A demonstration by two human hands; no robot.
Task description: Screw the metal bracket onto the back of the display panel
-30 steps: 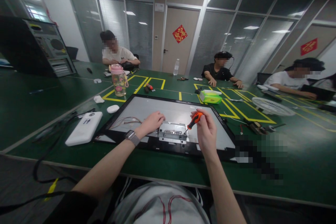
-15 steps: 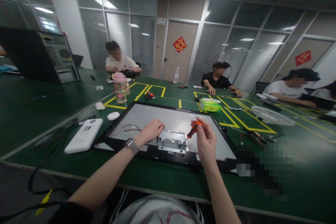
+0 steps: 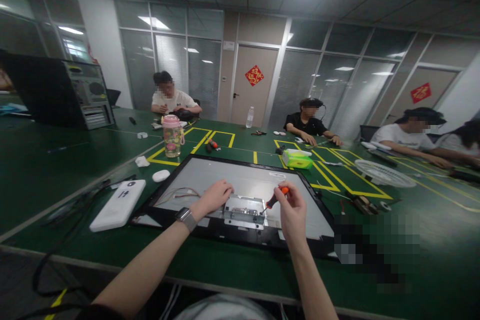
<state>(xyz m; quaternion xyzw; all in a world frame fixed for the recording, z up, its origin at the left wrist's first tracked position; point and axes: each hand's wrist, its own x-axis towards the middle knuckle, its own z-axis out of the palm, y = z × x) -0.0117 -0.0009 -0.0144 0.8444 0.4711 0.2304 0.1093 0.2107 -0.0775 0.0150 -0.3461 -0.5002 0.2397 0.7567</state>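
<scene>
A monitor panel (image 3: 240, 180) lies face down on the green table, black frame around a grey back. A metal bracket (image 3: 243, 209) sits near its front edge. My left hand (image 3: 213, 197), with a watch on the wrist, rests on the panel beside the bracket, fingers curled down on it. My right hand (image 3: 291, 210) is closed round an orange-and-black screwdriver (image 3: 275, 199), whose tip points down at the bracket's right end. Thin wires (image 3: 180, 192) lie on the panel to the left.
A white box (image 3: 118, 205) and a white mouse (image 3: 161, 175) lie left of the panel. A pink-lidded bottle (image 3: 172, 135), a green tissue pack (image 3: 297, 158) and a white fan (image 3: 377, 172) stand beyond. A computer case (image 3: 60, 92) is far left. Three people sit across the table.
The camera has tilted up, so the hands and panel sit lower in view. Both hands stay in place on the bracket with the screwdriver.
</scene>
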